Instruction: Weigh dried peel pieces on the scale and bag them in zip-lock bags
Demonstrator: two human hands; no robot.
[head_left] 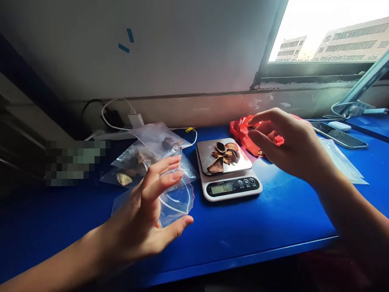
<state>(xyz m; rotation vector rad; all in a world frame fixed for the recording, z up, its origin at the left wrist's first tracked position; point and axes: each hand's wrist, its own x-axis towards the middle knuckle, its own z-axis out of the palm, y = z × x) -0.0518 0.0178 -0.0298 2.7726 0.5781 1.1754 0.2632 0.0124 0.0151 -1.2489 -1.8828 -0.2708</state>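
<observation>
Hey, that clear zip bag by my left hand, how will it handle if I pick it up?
The clear zip bag looks thin and creased, so probably floppy. It appears empty, so likely very light. Its glossy film may slip in the left hand.

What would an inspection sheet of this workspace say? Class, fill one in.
Surface: blue table.
Job's things: dried brown pieces on a kitchen scale, display lit; open clear bag; red bag.
Clutter: filled clear bags at back left; phone at right.
Hands: left hand open, in front of the clear bag; right hand at the red bag, grip unclear.
Cables: white cable and charger by the wall.
Surroundings: window showing buildings.
</observation>
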